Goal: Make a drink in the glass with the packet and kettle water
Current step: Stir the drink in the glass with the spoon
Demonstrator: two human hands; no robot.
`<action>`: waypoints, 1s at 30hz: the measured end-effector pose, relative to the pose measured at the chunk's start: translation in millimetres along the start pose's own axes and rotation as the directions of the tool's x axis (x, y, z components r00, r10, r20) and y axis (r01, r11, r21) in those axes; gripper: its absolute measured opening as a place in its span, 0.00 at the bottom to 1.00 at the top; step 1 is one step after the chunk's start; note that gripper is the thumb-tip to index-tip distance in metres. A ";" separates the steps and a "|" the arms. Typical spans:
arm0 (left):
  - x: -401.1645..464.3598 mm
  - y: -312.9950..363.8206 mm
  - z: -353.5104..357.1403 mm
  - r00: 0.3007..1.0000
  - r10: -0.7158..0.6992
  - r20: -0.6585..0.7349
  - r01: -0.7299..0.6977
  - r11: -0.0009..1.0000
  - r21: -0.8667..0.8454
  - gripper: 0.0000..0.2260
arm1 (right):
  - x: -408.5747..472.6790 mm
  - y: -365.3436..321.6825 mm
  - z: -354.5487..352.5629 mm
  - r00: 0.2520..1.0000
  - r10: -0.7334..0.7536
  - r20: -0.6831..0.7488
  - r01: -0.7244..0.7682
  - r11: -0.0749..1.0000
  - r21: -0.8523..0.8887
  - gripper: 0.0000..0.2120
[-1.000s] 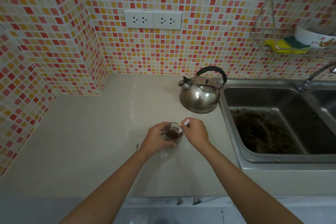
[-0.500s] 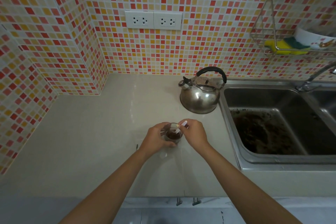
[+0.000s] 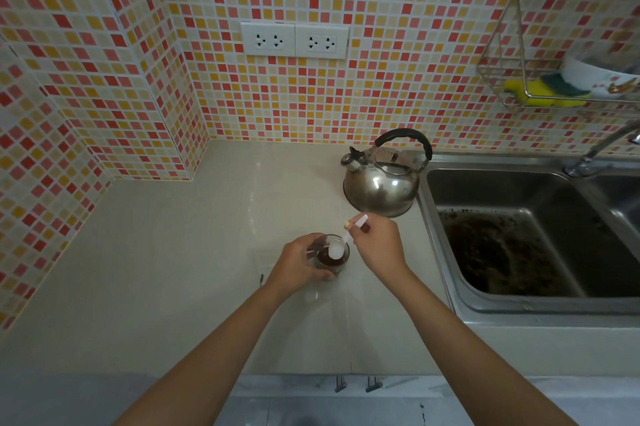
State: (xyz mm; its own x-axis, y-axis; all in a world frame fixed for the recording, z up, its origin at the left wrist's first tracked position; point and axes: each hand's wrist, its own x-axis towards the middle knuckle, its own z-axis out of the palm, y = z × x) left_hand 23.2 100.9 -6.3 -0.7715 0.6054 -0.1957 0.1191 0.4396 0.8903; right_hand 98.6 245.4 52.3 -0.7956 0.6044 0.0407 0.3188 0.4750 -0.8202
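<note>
Both forearms are bare to the frame's edge, with no sleeves, and the left hand (image 3: 300, 264) and right hand (image 3: 380, 245) wear nothing.

Both bare forearms reach forward, converging toward twelve o'clock. The left hand (image 3: 300, 264) curls in a closed grip around something small, thumb and fingers wrapped, its wrist bent slightly toward one o'clock. The right hand (image 3: 380, 245) sits just at its three o'clock, knuckles up, fingertips (image 3: 363, 227) pinched tight on a thin handle angled toward the left hand.
</note>
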 end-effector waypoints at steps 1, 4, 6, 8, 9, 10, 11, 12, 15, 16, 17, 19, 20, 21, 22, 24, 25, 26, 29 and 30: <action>-0.1 -0.1 0.0 1.000 -0.004 -0.002 0.004 1.000 -0.002 0.36 | -0.2 0.8 -0.1 1.000 -0.017 0.025 0.017 1.000 -0.011 0.11; 0.3 -0.3 0.2 1.000 -0.014 0.001 0.014 1.000 -0.001 0.36 | -1.7 6.5 3.7 0.989 -0.027 0.145 0.034 0.998 -0.047 0.08; 0.2 0.9 0.2 1.000 -0.021 0.002 0.021 1.000 0.009 0.37 | -2.3 14.0 8.5 0.988 0.009 0.157 0.001 0.998 -0.064 0.10; 0.1 1.8 0.0 1.000 -0.029 0.004 0.029 1.000 0.011 0.38 | -1.7 19.9 13.8 0.989 0.087 0.115 -0.084 0.996 -0.031 0.13; 0.1 1.7 -0.2 1.000 -0.030 0.006 0.030 1.000 0.004 0.38 | -1.1 21.5 16.4 0.988 0.114 0.102 -0.114 0.993 -0.007 0.13; 0.1 1.6 -0.4 1.000 -0.030 0.007 0.030 1.000 -0.002 0.38 | -1.1 20.7 18.2 0.987 0.123 0.102 -0.124 0.992 0.010 0.13; 0.1 2.0 -0.5 1.000 -0.030 0.005 0.030 1.000 -0.003 0.38 | -1.5 19.1 19.3 0.987 0.117 0.107 -0.119 0.993 0.014 0.13; 0.0 2.4 -0.5 1.000 -0.028 0.005 0.028 1.000 0.004 0.38 | -1.8 17.7 19.6 0.989 0.103 0.110 -0.105 0.994 0.013 0.12; -0.6 3.7 0.0 0.999 -0.032 0.007 0.032 0.999 0.022 0.37 | -1.7 17.4 17.0 0.991 0.080 0.106 -0.077 0.997 -0.030 0.10; -0.7 3.8 0.0 1.000 -0.029 0.008 0.029 0.999 0.021 0.37 | -0.7 18.6 16.5 0.991 0.087 0.107 -0.082 0.996 -0.046 0.11; -0.8 3.9 -0.2 1.000 -0.026 0.009 0.026 0.999 0.019 0.36 | 0.0 19.0 16.9 0.988 0.100 0.120 -0.096 0.995 -0.041 0.13; -0.4 3.6 -0.9 1.000 -0.024 0.008 0.024 1.000 0.012 0.36 | -1.3 16.5 18.7 0.981 0.113 0.155 -0.112 0.994 -0.014 0.14; -0.4 3.6 -1.1 1.000 -0.023 0.009 0.022 1.000 0.014 0.36 | -2.1 15.5 19.4 0.981 0.107 0.165 -0.106 0.994 -0.010 0.12; -0.5 4.1 -0.9 1.000 -0.025 0.009 0.024 1.000 0.018 0.36 | -2.7 15.8 19.5 0.982 0.092 0.166 -0.090 0.996 -0.019 0.10; -0.9 4.5 -0.6 1.000 -0.029 0.010 0.029 0.999 0.022 0.37 | -2.7 16.3 18.6 0.985 0.075 0.154 -0.069 0.997 -0.043 0.10; -1.3 5.0 -0.1 0.999 -0.040 0.010 0.040 0.999 0.025 0.38 | -0.5 19.4 16.6 0.989 0.077 0.127 -0.067 0.995 -0.079 0.11; -1.2 4.9 0.0 0.999 -0.043 0.009 0.043 0.999 0.022 0.38 | 1.2 20.8 16.1 0.986 0.092 0.136 -0.084 0.994 -0.064 0.10; -0.9 4.5 -0.2 0.999 -0.043 0.008 0.042 0.999 0.020 0.38 | 2.0 21.0 15.8 0.982 0.103 0.158 -0.098 0.994 -0.041 0.09; -0.4 4.8 -0.4 0.999 -0.039 0.011 0.038 0.999 0.032 0.38 | 3.0 20.8 16.5 0.978 0.086 0.188 -0.088 0.996 0.003 0.06; -0.8 5.2 -0.2 0.999 -0.044 0.011 0.044 0.998 0.033 0.38 | 3.4 21.8 16.4 0.982 0.090 0.168 -0.092 0.996 0.004 0.06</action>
State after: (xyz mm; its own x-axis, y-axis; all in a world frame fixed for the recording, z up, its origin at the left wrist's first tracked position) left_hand 24.4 102.6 -1.4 -0.7689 0.5929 -0.2395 0.1061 0.4876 0.8666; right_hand 94.4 247.3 25.2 -0.8391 0.5284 -0.1296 0.3883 0.4148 -0.8229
